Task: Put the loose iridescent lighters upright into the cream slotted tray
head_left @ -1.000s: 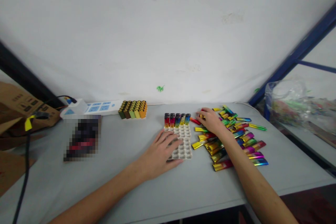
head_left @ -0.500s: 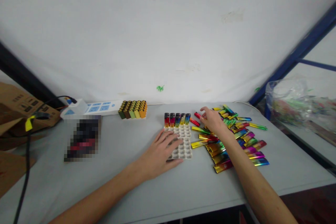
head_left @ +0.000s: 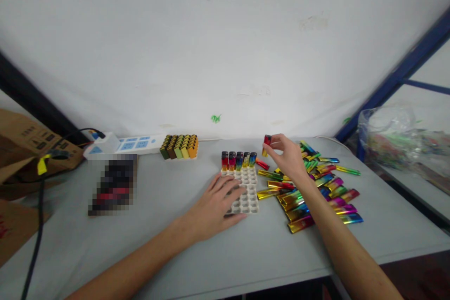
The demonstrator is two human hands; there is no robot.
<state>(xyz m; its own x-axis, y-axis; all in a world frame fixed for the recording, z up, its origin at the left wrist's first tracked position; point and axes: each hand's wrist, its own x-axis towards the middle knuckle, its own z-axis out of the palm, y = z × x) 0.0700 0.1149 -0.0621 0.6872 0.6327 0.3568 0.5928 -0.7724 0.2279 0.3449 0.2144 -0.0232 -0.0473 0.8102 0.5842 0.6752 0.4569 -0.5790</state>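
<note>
My right hand (head_left: pixel 286 154) pinches a red and gold lighter (head_left: pixel 266 146), held upright above the table. Fingers spread, my left hand (head_left: pixel 220 204) lies flat over the left side of a white tray (head_left: pixel 251 192) with rows of small holes, covering part of it. At the tray's far end stand several shiny lighters (head_left: pixel 239 161) in red, blue and gold. Right of the tray is a loose pile of metallic rainbow-coloured lighters (head_left: pixel 298 199), partly hidden by my right forearm.
At the back left, a block of green, brown and yellow lighters (head_left: pixel 179 146) stands beside a white power strip (head_left: pixel 138 144). A blurred-out dark item (head_left: pixel 114 185) lies in front. Cardboard boxes (head_left: pixel 21 150) and a black cable (head_left: pixel 39 225) are far left; plastic bags (head_left: pixel 393 138) far right.
My right hand has lifted the red and gold lighter off the edge of the pile and turned it upright. My left hand stays on the tray.
</note>
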